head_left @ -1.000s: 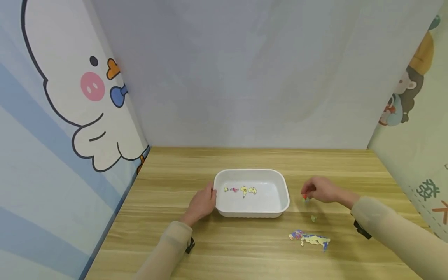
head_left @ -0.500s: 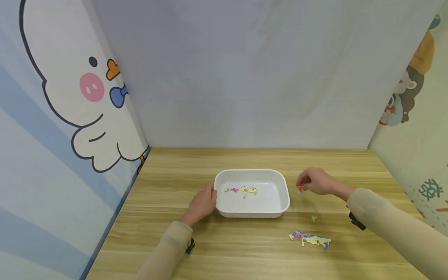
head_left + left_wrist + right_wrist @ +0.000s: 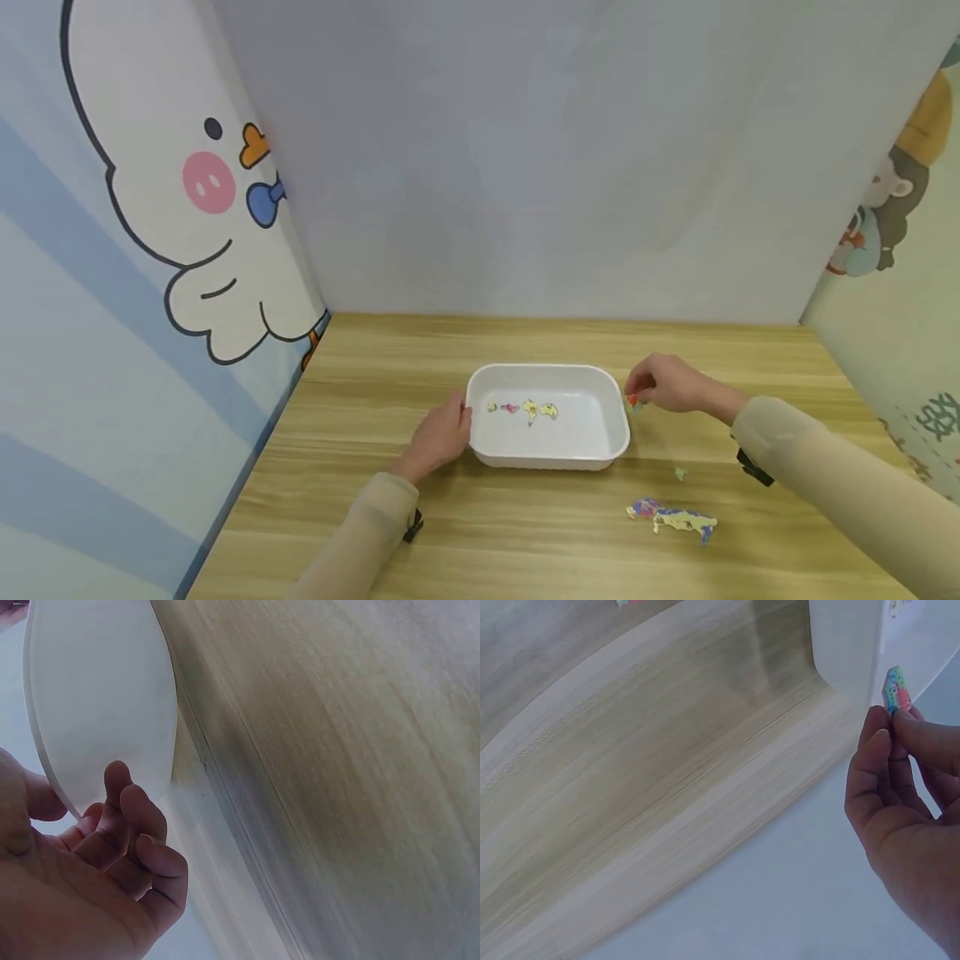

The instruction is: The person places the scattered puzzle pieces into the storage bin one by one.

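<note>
A white plastic basin point(image 3: 551, 460) stands on the wooden table, with several small flat puzzle pieces point(image 3: 530, 410) in a row on its floor. My left hand point(image 3: 438, 433) grips the basin's left wall, the thumb over the rim and the curled fingers outside, as the left wrist view shows. My right hand point(image 3: 671, 383) pinches a small red, green and blue puzzle piece point(image 3: 894, 690) between thumb and fingertips, just outside the basin's right rim. A small pale green piece point(image 3: 680, 473) lies on the table nearer me.
Joined puzzle pieces point(image 3: 682, 521), yellow, blue and pink, lie on the table point(image 3: 525, 542) at the front right. A plain pale backdrop point(image 3: 555, 167) rises behind the table, with cartoon-printed panels at both sides.
My right hand has moved left and slightly away from me, bringing the pinched puzzle piece close to the basin's right rim. My left hand stays on the basin. The head view has shifted slightly.
</note>
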Demonstrator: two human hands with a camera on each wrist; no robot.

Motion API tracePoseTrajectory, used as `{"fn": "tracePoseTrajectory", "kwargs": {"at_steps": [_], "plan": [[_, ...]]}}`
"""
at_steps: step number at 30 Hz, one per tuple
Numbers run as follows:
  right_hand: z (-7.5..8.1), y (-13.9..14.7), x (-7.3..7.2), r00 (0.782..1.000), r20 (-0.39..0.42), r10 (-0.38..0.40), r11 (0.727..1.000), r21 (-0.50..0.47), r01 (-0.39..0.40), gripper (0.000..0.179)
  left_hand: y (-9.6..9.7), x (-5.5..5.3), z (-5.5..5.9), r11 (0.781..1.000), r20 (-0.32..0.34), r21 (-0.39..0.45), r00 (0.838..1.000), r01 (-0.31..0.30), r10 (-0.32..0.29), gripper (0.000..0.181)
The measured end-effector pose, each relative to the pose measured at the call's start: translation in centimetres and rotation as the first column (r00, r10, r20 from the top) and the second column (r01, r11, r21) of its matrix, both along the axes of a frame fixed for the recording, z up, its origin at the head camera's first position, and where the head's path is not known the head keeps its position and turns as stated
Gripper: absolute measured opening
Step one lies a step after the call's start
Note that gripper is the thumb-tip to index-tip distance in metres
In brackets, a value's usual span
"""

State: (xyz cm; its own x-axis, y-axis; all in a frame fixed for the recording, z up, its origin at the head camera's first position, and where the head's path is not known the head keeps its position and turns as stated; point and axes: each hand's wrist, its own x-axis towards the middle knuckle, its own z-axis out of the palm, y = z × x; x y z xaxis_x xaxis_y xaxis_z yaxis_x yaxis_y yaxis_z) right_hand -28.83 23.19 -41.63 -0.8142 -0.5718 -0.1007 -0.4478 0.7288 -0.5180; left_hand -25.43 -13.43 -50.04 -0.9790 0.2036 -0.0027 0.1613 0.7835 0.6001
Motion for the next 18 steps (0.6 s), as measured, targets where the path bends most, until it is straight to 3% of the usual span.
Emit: {"fn": "tracePoseTrajectory", "kwargs": {"at_steps": [11,18], "plan": [[-1.2,-2.7,-0.9,0.998,-0.027,0.05,0.999,0.005,-0.05,0.013,0.0,0.1,-0.6,1.0,-0.021,0.01,1.0,0.012,-0.012,0.01],[-1.4,-4.2,-1.4,1.0,-0.012,-0.004,0.999,0.042,0.005,0.014,0.1,-0.1,-0.4,1.0,-0.031,0.004,0.999,0.016,-0.016,0.012]]}}
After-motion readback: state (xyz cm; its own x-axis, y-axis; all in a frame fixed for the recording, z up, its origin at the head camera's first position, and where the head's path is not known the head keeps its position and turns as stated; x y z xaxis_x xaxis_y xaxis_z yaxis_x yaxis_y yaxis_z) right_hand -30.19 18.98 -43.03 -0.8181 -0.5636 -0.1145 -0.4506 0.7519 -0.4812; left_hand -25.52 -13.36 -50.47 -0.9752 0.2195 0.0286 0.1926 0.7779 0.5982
